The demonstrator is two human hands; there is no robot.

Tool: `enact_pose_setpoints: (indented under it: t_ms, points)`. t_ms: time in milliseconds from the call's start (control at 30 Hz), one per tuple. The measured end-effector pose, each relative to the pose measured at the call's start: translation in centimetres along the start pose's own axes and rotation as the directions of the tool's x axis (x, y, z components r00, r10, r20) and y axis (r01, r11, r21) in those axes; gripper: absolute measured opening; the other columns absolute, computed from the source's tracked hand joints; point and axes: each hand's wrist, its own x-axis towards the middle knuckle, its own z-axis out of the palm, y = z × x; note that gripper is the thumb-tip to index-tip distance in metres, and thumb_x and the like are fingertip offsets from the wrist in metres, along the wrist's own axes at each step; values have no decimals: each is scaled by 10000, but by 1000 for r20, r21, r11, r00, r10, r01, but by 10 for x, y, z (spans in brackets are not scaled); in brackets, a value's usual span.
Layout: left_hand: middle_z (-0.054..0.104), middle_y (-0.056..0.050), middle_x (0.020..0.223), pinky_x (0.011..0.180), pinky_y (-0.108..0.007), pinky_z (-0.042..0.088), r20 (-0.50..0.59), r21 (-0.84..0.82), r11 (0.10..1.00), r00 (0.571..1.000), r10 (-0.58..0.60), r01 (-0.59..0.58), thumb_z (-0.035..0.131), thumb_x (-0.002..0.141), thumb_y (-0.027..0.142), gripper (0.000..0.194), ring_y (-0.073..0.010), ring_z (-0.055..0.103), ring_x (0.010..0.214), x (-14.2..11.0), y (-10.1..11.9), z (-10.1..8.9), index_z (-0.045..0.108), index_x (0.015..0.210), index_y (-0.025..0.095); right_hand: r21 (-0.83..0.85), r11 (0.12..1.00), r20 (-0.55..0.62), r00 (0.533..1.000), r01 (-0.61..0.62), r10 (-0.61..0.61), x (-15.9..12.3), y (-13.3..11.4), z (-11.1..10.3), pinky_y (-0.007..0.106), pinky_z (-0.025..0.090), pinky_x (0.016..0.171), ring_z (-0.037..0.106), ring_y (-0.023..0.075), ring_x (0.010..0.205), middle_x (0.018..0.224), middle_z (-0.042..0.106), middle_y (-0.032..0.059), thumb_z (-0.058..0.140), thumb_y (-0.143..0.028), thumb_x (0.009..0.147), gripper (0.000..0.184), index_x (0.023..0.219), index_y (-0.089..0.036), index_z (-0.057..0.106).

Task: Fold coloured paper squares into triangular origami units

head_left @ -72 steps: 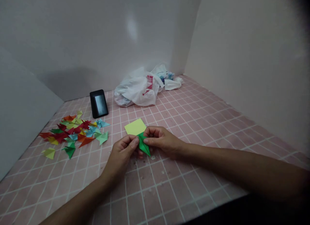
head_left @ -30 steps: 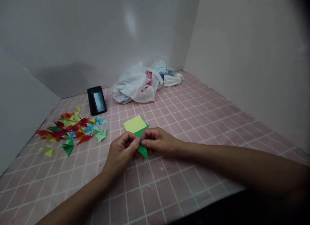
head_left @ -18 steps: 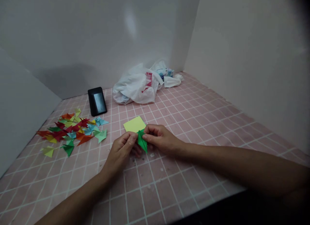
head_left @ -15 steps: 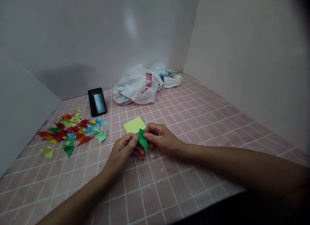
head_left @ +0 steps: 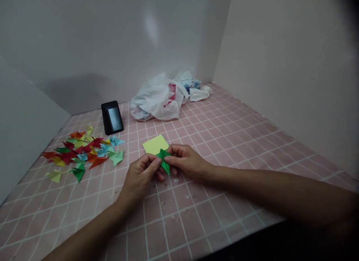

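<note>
A small green piece of folded origami paper point(head_left: 165, 166), diamond-like with a point toward me, is held between both hands above the table. My left hand point(head_left: 143, 171) pinches its left side between thumb and fingers. On its right side, the thumb and fingers of my right hand point(head_left: 188, 163) are closed, the thumb lying over the paper's face. Just behind the hands lies a stack of yellow square paper point(head_left: 155, 143), its near edge partly covered by my fingers and the green paper.
Several folded paper cranes point(head_left: 81, 150) in many colours lie heaped at left. A black device with a screen point(head_left: 112, 118) leans behind them. White plastic bags point(head_left: 158, 98) sit at the back. Pale walls point(head_left: 280, 66) enclose the pink tiled-pattern tabletop point(head_left: 238, 141).
The green paper has turned slightly and looks a bit wider at the top between my fingers. My right thumb has shifted a little left over it. Both hands keep their hold.
</note>
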Motion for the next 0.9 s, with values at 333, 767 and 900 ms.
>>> enact_pose_setpoints:
  t_ms: [333,767,900]
  points:
    - [690,-3,697,598,-226,512,75,-169,979,992,-101,112,754,766,347,224,-105,623,584,3,-6,1,629,783,161,-30,999,-50,998,27,-29,0,0,0,194,316,441,452,67,442,514,531,-65,610,-287,864,176,760,-192,504]
    - [655,20,554,519,-192,452,85,-125,973,979,-184,194,763,735,393,297,-87,591,487,0,-3,4,588,684,158,-179,978,-122,984,104,-127,-3,-3,2,222,329,477,436,84,514,600,524,-46,623,-319,823,218,711,-199,481]
    - [674,2,587,537,-207,459,105,-102,971,973,-206,216,752,740,398,289,-96,600,508,-1,-2,5,605,689,155,-239,956,-126,970,172,-207,-5,-3,3,237,342,537,447,99,590,645,528,-29,618,-309,826,216,701,-193,486]
